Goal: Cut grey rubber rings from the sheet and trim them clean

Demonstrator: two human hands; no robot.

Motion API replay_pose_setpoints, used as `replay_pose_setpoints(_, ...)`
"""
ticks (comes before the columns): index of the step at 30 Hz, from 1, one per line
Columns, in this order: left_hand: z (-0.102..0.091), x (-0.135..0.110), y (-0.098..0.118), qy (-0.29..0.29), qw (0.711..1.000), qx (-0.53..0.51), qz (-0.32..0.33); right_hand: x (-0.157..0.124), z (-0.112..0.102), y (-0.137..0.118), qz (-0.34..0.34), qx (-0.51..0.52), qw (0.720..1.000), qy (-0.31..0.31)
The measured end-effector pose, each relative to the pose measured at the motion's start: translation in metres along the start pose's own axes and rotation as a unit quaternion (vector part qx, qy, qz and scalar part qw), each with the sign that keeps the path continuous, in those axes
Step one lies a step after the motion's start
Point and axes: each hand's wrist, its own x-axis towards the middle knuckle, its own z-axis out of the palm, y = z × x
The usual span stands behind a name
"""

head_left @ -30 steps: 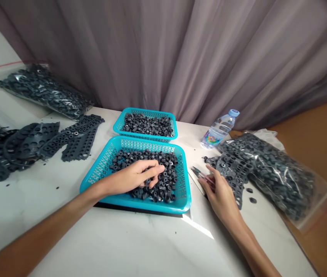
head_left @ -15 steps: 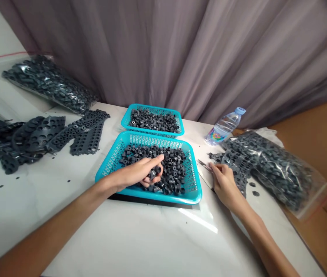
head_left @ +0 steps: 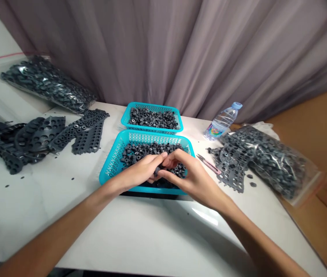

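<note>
My left hand (head_left: 141,168) is curled above the near blue basket (head_left: 109,163), holding small black rubber pieces (head_left: 157,170) in its fingers. Reaching in from the right, my right hand (head_left: 190,177) meets it, thumb and fingertips closed on a black piece at the left hand's fingers. How many pieces the left hand holds is hidden. Many loose black ring-shaped pieces (head_left: 134,152) fill the basket below. Pink-handled thread snips (head_left: 208,164) lie on the table right of the basket, apart from both hands.
Behind stands a second blue basket (head_left: 126,117) of black pieces. Perforated black rubber sheets (head_left: 89,136) pile up at left, another sheet (head_left: 232,169) at right. A water bottle (head_left: 222,123) and two filled plastic bags (head_left: 47,84), one per side, flank the baskets.
My right hand has let go of the snips and moved left to my left hand over the near basket. The snips now lie on the table. My left hand stays over the basket.
</note>
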Motion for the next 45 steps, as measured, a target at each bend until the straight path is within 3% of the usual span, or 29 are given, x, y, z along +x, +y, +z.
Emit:
replay_pose_setpoints(4, -0.003, 0.001, -0.001, -0.005, 1.000, -0.012, 0.018, 0.003, 0.012, 0.017, 0.017, 0.015, 0.999, 0.035)
replay_pose_setpoints(11, -0.005, -0.003, 0.014, -0.050, 0.998, -0.031, 0.009, -0.007, 0.002, 0.025, 0.037, 0.060, 0.997, 0.044)
replay_pose_setpoints(17, -0.005, -0.010, 0.019, -0.054, 0.995, 0.048, 0.062, -0.007, -0.004, 0.030, 0.081, 0.229, 0.969, 0.033)
replay_pose_setpoints(21, -0.001, -0.013, 0.019, -0.035, 0.990, 0.104, 0.092, -0.008, -0.005, 0.032, 0.080, 0.282, 0.956, 0.030)
replay_pose_setpoints(37, 0.000, -0.009, 0.010, -0.018, 0.994, 0.081, 0.073, -0.008, -0.009, 0.037, 0.063, 0.271, 0.959, 0.052)
replay_pose_setpoints(45, 0.001, -0.007, 0.008, -0.018, 0.994, 0.074, 0.080, -0.011, -0.006, 0.040, 0.068, 0.221, 0.972, 0.027)
